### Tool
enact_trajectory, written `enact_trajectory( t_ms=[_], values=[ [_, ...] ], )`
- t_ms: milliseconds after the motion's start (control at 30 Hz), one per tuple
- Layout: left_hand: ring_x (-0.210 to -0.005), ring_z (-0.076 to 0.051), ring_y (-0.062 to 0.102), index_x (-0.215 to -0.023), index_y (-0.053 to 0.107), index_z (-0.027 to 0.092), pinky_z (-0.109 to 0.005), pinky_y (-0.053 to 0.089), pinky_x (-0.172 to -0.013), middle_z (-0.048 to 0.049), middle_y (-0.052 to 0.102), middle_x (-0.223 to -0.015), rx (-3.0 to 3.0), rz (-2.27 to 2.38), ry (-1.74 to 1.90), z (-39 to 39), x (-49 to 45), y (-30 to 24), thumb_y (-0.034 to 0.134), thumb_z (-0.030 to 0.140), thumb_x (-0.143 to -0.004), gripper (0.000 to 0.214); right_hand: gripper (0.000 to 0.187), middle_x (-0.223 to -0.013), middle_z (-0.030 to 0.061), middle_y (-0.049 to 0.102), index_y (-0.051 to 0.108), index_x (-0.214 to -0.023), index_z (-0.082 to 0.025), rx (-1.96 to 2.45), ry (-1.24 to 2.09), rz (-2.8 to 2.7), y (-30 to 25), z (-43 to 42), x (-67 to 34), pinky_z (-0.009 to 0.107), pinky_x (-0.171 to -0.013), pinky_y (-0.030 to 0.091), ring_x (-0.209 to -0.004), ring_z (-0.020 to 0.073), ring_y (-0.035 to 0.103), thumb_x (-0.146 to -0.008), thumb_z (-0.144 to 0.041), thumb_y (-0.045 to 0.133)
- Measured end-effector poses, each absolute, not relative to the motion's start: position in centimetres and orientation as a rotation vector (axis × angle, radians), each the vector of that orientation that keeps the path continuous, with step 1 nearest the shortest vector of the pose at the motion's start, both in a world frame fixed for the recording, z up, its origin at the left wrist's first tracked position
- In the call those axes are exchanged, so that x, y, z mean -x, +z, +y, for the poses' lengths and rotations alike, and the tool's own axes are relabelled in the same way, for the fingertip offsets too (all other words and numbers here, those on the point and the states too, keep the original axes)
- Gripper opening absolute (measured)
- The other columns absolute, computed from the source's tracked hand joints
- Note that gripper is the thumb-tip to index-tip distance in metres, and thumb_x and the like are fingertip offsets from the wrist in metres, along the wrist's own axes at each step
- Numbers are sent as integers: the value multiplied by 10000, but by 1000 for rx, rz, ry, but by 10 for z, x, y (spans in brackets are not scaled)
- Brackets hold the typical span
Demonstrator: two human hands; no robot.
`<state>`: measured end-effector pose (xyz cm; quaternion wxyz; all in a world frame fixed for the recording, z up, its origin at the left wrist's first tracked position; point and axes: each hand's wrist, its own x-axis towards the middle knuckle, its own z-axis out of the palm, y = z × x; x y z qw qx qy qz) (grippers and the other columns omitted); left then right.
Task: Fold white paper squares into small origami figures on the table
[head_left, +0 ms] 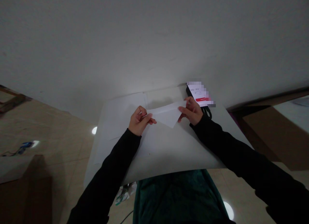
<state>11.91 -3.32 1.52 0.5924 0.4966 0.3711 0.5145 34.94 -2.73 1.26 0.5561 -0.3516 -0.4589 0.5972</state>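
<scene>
A folded piece of white paper (166, 115) is stretched between my two hands above the table. It has a long crease near its upper edge and tapers to a point at the bottom. My left hand (140, 120) pinches its left end between thumb and fingers. At the other end, my right hand (191, 111) grips the paper the same way, close to the phone. Both hands are closed on the paper. Flat white sheets (120, 116) lie on the table to the left of my left hand.
A phone (199, 94) with a lit, partly blurred screen rests at the table's back right, with a black cable (208, 112) beside it. The white table (183, 156) stands against a pale wall (154, 50). Dark green cloth (176, 198) covers my lap. Brown boxes (277, 134) stand at the right.
</scene>
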Motion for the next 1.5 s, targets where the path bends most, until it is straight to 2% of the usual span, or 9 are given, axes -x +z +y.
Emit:
enact_trajectory(
  t_ms=[133, 267, 533, 667, 800, 967, 1133, 1333, 1500],
  values=[
    [-608, -179, 708, -725, 350, 194, -183, 520, -488, 100, 480, -570, -1208, 897, 1237, -38, -124, 16, 736, 278, -717, 395, 538, -500, -155, 475, 252, -788, -273, 897, 1255, -1016, 12, -26, -348, 263, -303, 503, -336, 120, 533, -644, -366, 762],
    [-607, -190, 708, -624, 346, 181, -180, 511, -464, 66, 492, -534, -1273, 979, 1303, -42, -129, 20, 711, 281, -745, 398, 440, -480, -114, 435, 320, -664, -240, 946, 1067, -1071, 14, -27, -347, 252, -353, 543, -394, 102, 553, -677, -335, 749],
    [-562, -90, 643, -632, 562, 143, -188, 507, -532, 2, 609, -638, -1385, 967, 1400, -33, -121, 12, 661, 216, -757, 175, 165, -639, -16, 648, 621, -721, -170, 880, 1142, -1254, 26, -34, -357, 275, -469, 598, -514, 129, 648, -677, -251, 758],
    [-564, -82, 602, -647, 637, 142, -217, 538, -577, -7, 620, -661, -1280, 955, 1405, -31, -117, 9, 608, 169, -741, 102, 249, -613, 5, 701, 706, -836, -164, 850, 1182, -1357, 28, -33, -364, 251, -567, 598, -560, 142, 684, -614, -212, 806],
    [-673, -118, 619, -745, 726, 144, -257, 562, -640, -41, 639, -749, -1289, 909, 1389, -35, -114, 13, 561, 157, -719, 168, 255, -607, -1, 708, 733, -838, -192, 917, 1147, -1353, 28, -33, -365, 244, -564, 594, -550, 141, 685, -597, -214, 815],
    [-619, -79, 581, -853, 749, 175, -212, 518, -603, -20, 611, -759, -1482, 983, 1326, -41, -115, 22, 690, 156, -679, 184, 135, -562, 17, 689, 740, -760, -177, 929, 1154, -1312, 30, -33, -367, 310, -504, 602, -499, 179, 674, -652, -251, 774],
    [-588, -55, 550, -909, 742, 188, -197, 509, -580, -1, 579, -747, -1421, 939, 1301, -43, -117, 25, 782, 196, -612, 300, 344, -634, 19, 721, 745, -871, -198, 884, 1211, -1343, 34, -31, -372, 290, -600, 618, -579, 171, 697, -539, -192, 837],
    [-583, -68, 569, -789, 754, 183, -202, 502, -566, -7, 616, -687, -1452, 1013, 1377, -38, -120, 15, 772, 228, -658, 140, 123, -680, 19, 704, 742, -764, -189, 858, 1131, -1295, 29, -30, -365, 288, -531, 625, -577, 141, 676, -655, -235, 775],
    [-595, -93, 595, -712, 742, 188, -220, 493, -558, -16, 676, -663, -1500, 1147, 1515, -40, -126, 11, 750, 249, -690, 65, 115, -715, 21, 695, 718, -706, -181, 922, 1072, -1232, 25, -31, -356, 358, -591, 656, -587, 145, 670, -672, -280, 764]
  ],
)
